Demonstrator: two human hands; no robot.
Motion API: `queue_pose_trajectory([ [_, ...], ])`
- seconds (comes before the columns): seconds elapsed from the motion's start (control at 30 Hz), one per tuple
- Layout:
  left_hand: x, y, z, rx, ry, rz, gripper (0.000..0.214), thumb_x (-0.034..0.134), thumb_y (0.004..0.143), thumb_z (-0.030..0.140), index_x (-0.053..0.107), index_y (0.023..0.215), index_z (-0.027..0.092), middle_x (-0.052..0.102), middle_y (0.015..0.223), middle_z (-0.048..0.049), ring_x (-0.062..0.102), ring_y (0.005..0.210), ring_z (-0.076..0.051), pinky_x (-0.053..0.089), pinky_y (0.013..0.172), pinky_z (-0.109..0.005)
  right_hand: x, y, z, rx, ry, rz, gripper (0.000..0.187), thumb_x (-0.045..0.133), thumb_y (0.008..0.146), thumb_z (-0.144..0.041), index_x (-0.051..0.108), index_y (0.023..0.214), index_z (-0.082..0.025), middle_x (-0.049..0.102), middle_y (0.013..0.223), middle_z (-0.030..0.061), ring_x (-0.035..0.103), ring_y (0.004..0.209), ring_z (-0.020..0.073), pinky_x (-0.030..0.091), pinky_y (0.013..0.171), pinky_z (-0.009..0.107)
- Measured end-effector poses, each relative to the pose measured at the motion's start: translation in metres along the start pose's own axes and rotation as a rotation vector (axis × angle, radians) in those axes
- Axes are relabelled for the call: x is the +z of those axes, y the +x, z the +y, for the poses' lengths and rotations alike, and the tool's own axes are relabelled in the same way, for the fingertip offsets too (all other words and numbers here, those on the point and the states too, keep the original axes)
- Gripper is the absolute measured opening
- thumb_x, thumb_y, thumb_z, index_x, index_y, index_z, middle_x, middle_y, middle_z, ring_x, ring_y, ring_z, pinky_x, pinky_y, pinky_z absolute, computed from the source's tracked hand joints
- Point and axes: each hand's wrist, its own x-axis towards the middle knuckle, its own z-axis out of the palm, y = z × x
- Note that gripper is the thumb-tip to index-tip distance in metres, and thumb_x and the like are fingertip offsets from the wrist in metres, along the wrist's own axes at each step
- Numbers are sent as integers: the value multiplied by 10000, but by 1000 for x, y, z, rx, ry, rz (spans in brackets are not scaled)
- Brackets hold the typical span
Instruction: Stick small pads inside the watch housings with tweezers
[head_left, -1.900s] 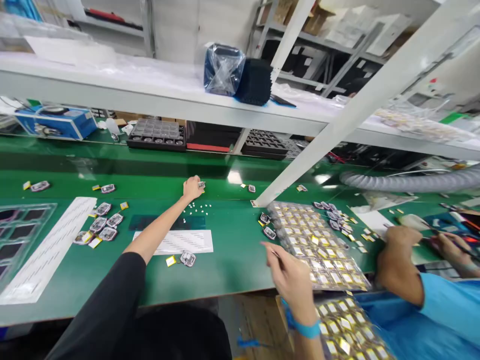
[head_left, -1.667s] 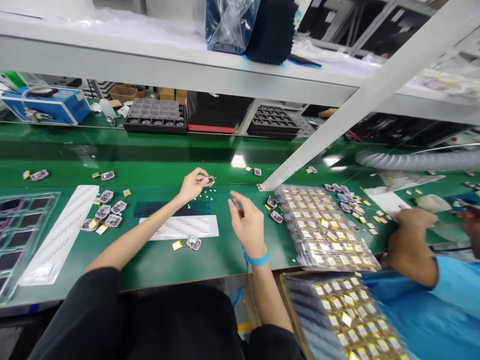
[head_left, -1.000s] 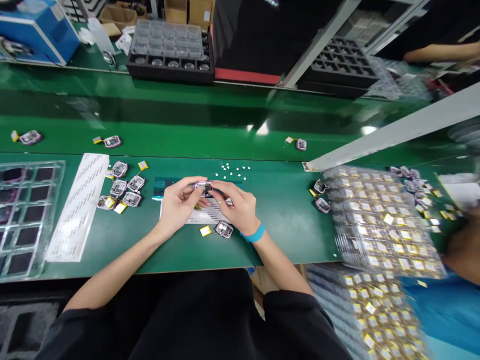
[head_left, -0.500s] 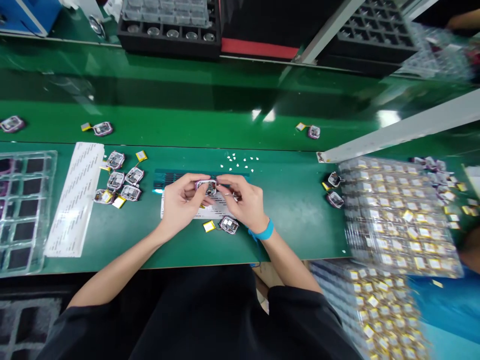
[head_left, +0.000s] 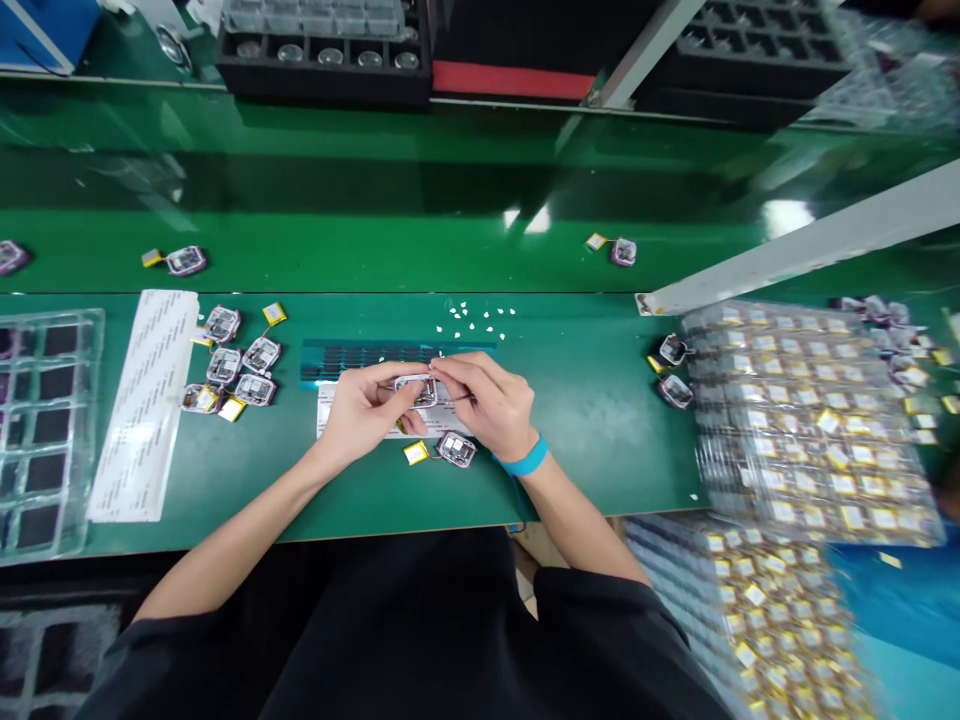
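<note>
My left hand (head_left: 358, 412) grips a small open device housing (head_left: 426, 391) with a pale rim and circuit parts inside, its thumb lying over the face. My right hand (head_left: 496, 408), with a blue wristband (head_left: 526, 457), is closed, thumb and forefinger pinched at the housing's upper right edge. A thin dark piece shows by its fingers; what they hold is too small to tell. Beneath the hands lie a white printed sheet (head_left: 327, 402) and a dark blue strip (head_left: 315, 362). Just below them rests another housing (head_left: 457, 450) wired to a yellow-edged battery (head_left: 415, 453).
Several housings (head_left: 223, 366) with batteries and a white printed strip (head_left: 142, 410) lie left, beside a clear tray (head_left: 94, 430). Small white bits (head_left: 472, 326) are scattered beyond my hands. Stacked clear trays (head_left: 810, 420) of batteries stand right, near a slanting white post (head_left: 810, 240).
My right fingers have moved in to the housing's upper edge and curled tighter. The housing sits slightly lower in the view, and the camera has shifted a little.
</note>
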Motion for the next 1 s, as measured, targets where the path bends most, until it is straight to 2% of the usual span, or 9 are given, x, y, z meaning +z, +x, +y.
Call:
queue_pose_trajectory([
  [0.1,-1,0,1,-17,-35,-22,242,780,826,367,803,994,194,695,513,6,677,417,-185,612,451,-300,-3,-3,4,-73,-35,-75,344,537,1005,-104,670,1264,-287,770,1106,14,759,924,159,659,770,274],
  [0.17,-1,0,2,-33,-49,-37,228,784,823,369,806,971,196,696,511,3,675,415,-187,611,450,-303,-4,-3,7,-109,-106,-117,319,536,1012,-120,665,1261,-272,780,1103,15,767,892,157,654,707,254],
  [0.27,0,0,4,-52,-60,-50,202,795,807,341,793,931,182,698,516,0,678,416,-184,605,448,-286,-5,1,9,-71,-252,-89,300,509,1013,-106,663,1243,-224,792,1077,40,776,852,168,639,618,250],
  [0.33,1,0,5,-61,-65,-49,185,798,797,314,773,921,179,697,532,7,674,411,-174,592,434,-267,-6,4,10,0,-300,-65,358,486,1007,-80,639,1299,-219,778,1158,59,776,942,186,655,664,263],
  [0.43,2,0,6,-67,-65,-15,217,809,779,298,721,937,178,707,592,16,667,407,-158,567,412,-246,-9,7,12,-8,-226,-162,474,483,991,-54,583,1403,-266,695,1356,43,737,1118,195,672,807,291],
  [0.57,1,2,6,-76,-50,0,293,808,775,322,646,972,177,682,591,28,662,411,-149,544,405,-228,-14,2,17,-113,-152,-275,414,516,984,-70,653,1319,-272,736,1282,-4,759,1054,173,665,864,294],
  [0.63,2,2,4,-46,-22,27,284,783,788,305,602,971,187,671,574,36,646,397,-139,525,391,-213,-16,-1,19,-136,-172,-280,408,506,977,-59,673,1293,-256,759,1232,-11,767,1027,164,662,840,271],
  [0.77,4,0,-5,69,98,137,267,733,801,214,483,895,231,624,539,77,609,373,-112,485,367,-186,-20,-2,17,-209,-204,-316,469,451,968,-25,654,1340,-225,729,1297,26,763,1045,176,663,759,256],
  [1.0,7,-8,-15,267,435,137,191,661,836,153,489,885,220,626,598,72,645,461,-104,489,430,-184,-21,-2,2,-226,-316,-464,414,444,1009,-77,638,1365,-158,704,1331,88,776,953,191,649,678,269],
])
